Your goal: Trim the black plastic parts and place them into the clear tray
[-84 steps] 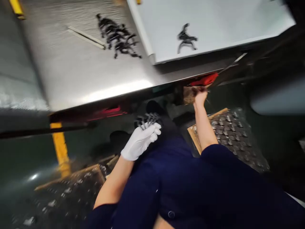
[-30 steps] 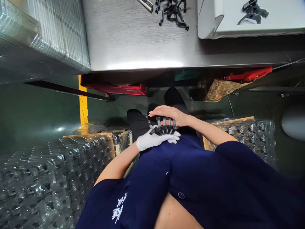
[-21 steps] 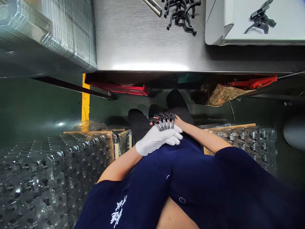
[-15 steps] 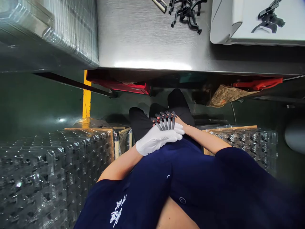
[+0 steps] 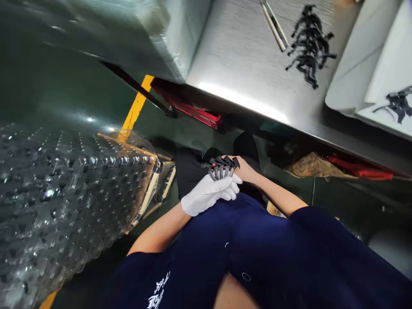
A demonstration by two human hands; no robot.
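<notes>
The steel desk (image 5: 238,73) stands ahead of the person. The gloved left hand (image 5: 207,196) and bare right hand (image 5: 245,168) grasp together a fanned stack of black plastic clips (image 5: 221,167), its long axis lying across the body, the tips pointing forward.

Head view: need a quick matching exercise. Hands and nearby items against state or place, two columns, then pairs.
Things:
1. left hand
2. right hand
3. loose black plastic parts
4. clear blister trays

States and places:
A. bare, against the fanned black plastic parts
B. at the person's left, below the worktop
C. white-gloved, against those fanned parts
D. lying on the steel worktop

Pairs: 1-C, 2-A, 3-D, 4-B
</notes>
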